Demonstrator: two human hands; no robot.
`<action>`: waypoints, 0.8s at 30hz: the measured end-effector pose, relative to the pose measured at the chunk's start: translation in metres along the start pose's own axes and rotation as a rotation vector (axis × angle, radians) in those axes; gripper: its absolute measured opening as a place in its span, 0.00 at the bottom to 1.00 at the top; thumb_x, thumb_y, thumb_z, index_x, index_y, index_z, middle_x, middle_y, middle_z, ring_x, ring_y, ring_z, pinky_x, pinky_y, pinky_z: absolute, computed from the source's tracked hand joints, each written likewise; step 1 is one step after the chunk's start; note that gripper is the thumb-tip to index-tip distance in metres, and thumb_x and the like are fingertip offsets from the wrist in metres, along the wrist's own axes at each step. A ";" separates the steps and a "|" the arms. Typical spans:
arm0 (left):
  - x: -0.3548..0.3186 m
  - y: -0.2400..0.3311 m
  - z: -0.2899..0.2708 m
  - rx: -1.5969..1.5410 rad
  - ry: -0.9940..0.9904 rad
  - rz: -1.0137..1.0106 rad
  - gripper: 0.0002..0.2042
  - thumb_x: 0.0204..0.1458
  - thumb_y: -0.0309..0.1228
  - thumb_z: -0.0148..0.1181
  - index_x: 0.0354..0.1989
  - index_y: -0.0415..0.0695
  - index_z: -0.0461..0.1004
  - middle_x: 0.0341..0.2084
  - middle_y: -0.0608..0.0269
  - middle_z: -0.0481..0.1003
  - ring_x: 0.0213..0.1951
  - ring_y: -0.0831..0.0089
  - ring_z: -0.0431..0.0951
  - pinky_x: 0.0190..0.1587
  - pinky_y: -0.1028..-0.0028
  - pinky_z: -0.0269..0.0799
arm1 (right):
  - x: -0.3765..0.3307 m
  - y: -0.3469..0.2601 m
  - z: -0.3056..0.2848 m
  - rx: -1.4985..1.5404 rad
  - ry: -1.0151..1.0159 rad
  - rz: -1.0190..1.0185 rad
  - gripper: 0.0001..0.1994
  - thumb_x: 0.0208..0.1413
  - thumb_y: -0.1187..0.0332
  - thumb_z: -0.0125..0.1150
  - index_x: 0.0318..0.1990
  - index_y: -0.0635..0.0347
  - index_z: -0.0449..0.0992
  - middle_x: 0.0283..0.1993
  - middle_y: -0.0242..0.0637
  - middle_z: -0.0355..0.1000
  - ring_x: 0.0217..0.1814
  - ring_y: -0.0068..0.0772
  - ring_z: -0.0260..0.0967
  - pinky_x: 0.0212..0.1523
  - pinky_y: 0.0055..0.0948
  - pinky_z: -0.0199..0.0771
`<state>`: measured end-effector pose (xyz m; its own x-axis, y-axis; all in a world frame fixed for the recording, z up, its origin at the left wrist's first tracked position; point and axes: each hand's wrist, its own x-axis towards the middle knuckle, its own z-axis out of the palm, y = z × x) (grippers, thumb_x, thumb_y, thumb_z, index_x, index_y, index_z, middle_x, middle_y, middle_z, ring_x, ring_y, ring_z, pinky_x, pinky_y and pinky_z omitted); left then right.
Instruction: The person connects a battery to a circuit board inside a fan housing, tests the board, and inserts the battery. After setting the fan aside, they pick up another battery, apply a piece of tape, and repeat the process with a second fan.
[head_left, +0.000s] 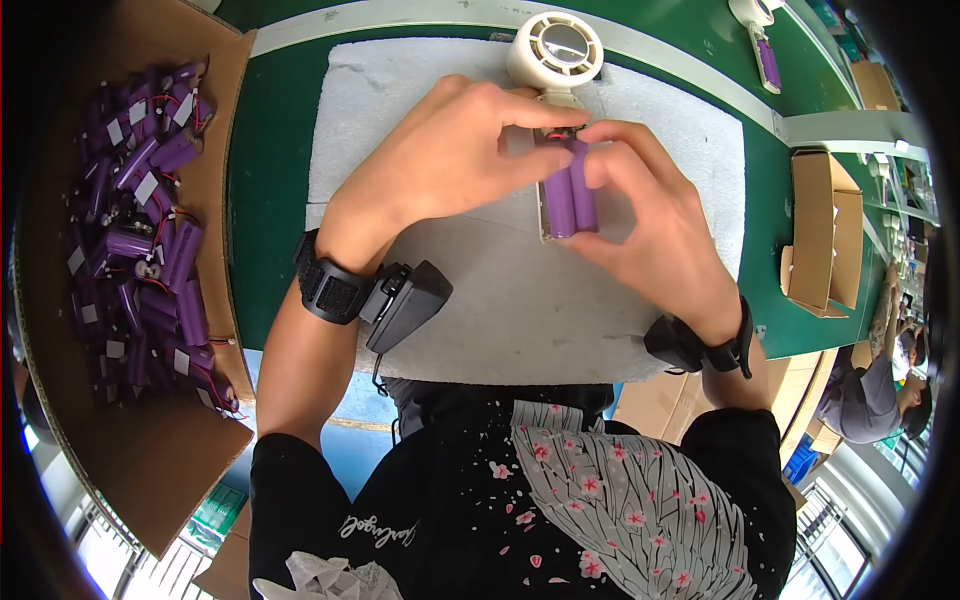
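A white handheld fan (556,50) lies on a pale foam sheet (440,290), its round head pointing away from me and its handle open. Two purple battery cells (572,195) sit side by side in the handle, below a small circuit board (560,132). My left hand (455,150) reaches in from the left, thumb on the top of the cells and index finger by the board. From the right, my right hand (645,205) closes its fingers round the cells, thumb at their lower end. Both hands grip the same battery pack; the fingertips partly hide the wires.
At the left stands a cardboard box (240,200) with many purple battery packs (150,230) and red wires. An open small cardboard box (825,235) stands on the green table (275,180) at the right. Another fan (752,15) lies far right. People work beyond.
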<state>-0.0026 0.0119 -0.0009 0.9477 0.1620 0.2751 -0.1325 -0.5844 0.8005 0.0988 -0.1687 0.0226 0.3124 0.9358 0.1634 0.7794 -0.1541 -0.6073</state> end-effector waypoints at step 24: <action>-0.002 0.005 -0.001 -0.139 -0.044 -0.224 0.22 0.38 0.29 0.73 0.47 0.46 0.79 0.30 0.59 0.81 0.29 0.76 0.77 0.36 0.76 0.72 | 0.008 0.005 -0.003 0.094 -0.099 -0.041 0.38 0.27 0.75 0.77 0.55 0.57 0.70 0.53 0.40 0.65 0.54 0.43 0.67 0.54 0.37 0.72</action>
<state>-0.0052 0.0093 0.0028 0.9691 0.2388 0.0615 0.0467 -0.4228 0.9050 0.1074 -0.1628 0.0231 0.2222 0.9682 0.1147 0.7348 -0.0889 -0.6725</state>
